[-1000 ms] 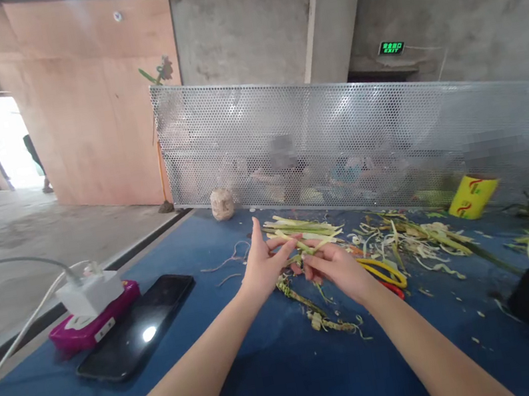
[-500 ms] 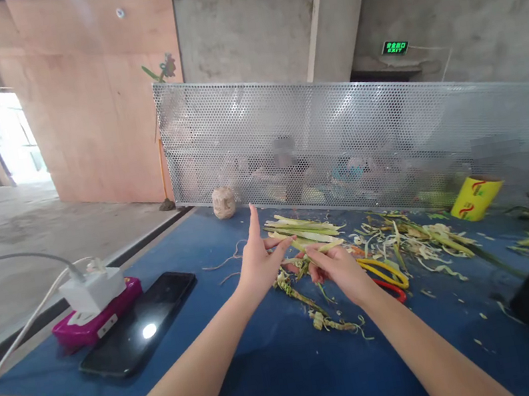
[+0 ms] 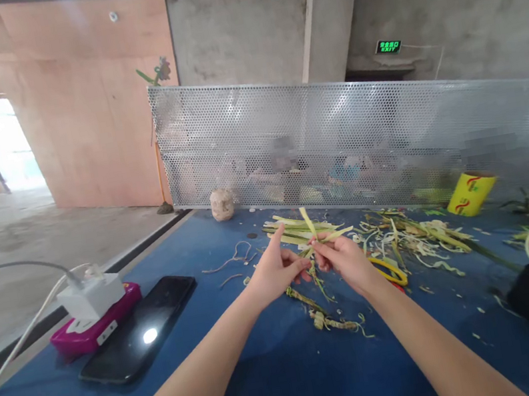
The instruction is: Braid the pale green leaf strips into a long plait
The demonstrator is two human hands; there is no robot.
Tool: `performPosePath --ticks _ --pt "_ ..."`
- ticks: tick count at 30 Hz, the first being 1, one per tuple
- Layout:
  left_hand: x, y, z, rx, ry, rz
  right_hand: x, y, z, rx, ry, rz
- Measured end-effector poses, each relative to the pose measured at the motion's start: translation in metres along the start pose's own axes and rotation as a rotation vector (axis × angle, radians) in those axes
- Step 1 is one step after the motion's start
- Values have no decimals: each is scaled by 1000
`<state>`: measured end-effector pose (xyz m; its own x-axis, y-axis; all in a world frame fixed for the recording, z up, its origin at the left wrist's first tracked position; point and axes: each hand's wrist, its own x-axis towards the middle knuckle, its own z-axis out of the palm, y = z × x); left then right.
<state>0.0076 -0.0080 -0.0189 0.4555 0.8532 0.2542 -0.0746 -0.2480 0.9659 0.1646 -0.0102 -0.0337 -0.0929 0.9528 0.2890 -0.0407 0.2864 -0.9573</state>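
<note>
Pale green leaf strips (image 3: 308, 220) cross between my hands above the blue table; one points up, another out to the right. My right hand (image 3: 347, 261) pinches them at the crossing with thumb and fingers. Close on the left, my left hand (image 3: 276, 269) has its thumb and lower fingers curled in at the strips' lower end, while its index finger points up. Its exact grip is partly hidden. Behind my hands lies a bundle of flat strips (image 3: 286, 229). A knotted plant piece (image 3: 333, 323) with curly ends lies below on the table.
Yellow-handled scissors (image 3: 389, 272) lie partly behind my right wrist. Leaf scraps (image 3: 417, 233) spread to the right, near a yellow roll (image 3: 471, 194). A black phone (image 3: 139, 330) and purple power strip (image 3: 97, 324) lie left. A perforated metal screen (image 3: 241, 121) borders the back.
One strip now stands upright at the right fingertips. My left hand has turned and lowered slightly to the right, its thumb and fingers now more curled. The view has shifted a little.
</note>
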Motion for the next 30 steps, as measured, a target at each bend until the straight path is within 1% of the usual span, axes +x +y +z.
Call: performPosePath --ticks 5,9,11,13,16,19,21,23,26,30 --pt "-2 -1 3 -49 -5 -16 2 0 -4 97 0 2" --pt "-4 4 2 46 12 -25 -1 -6 -6 125 25 11" --pt "-4 5 0 116 46 14 -4 -12 -5 169 -8 23" --pt "-3 5 -1 138 81 64 -8 -16 -2 208 -79 68" --pt "0 -1 -3 99 66 76 -13 -17 4 192 -172 113" --pt "3 -7 -3 42 36 87 -14 -14 8 150 -200 117" --pt "4 -8 -1 -48 33 111 -13 -12 8 135 -218 105" --pt "4 -7 0 -114 58 123 -11 -11 6 116 -216 80" --pt "2 -3 1 -104 105 97 -9 -12 4 95 -186 30" --pt "-2 3 1 -111 39 52 -10 -16 1 133 -178 -4"
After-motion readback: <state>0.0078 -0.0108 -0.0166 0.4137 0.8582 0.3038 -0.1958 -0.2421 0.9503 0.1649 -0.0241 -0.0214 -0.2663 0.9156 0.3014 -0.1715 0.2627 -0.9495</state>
